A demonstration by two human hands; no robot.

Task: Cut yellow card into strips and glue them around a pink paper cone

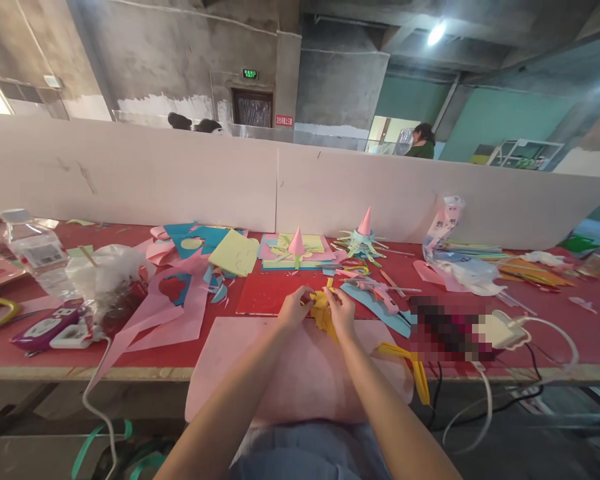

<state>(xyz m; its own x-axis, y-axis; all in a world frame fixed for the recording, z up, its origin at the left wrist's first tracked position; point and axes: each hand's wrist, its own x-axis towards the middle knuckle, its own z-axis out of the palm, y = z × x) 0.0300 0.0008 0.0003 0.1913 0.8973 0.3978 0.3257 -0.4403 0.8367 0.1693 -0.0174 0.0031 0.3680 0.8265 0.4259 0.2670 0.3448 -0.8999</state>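
The left hand (295,307) and right hand (342,310) both have their fingertips pinched on a crumpled yellow piece (324,317), which hangs between them; it looks like paper, though it is too small and partly covered to be sure. Just under the grip and on the near side lies a pink pad (300,393), reaching the wearer's lap, and directly beyond its edge a flat red board (265,293) rests on the red tabletop (590,327). Right of the grip, a pink glue gun (383,297) lies by a blue sheet (397,321), and nearer the wearer yellow strips (420,380) droop over the table edge. Beyond the grip, a pink cone (297,243) stands on stacked coloured paper, with a second cone (365,223) ringed by pale strips farther right. Left of the grip spread cut pink sheets (180,327), and well apart from it stands a clear bottle (36,250). A pale partition (190,177) closes off the table's far side; behind it are bare concrete walls (180,47), a green exit sign (250,74), a lit ceiling lamp (436,33) and a person in dark clothing (423,143).
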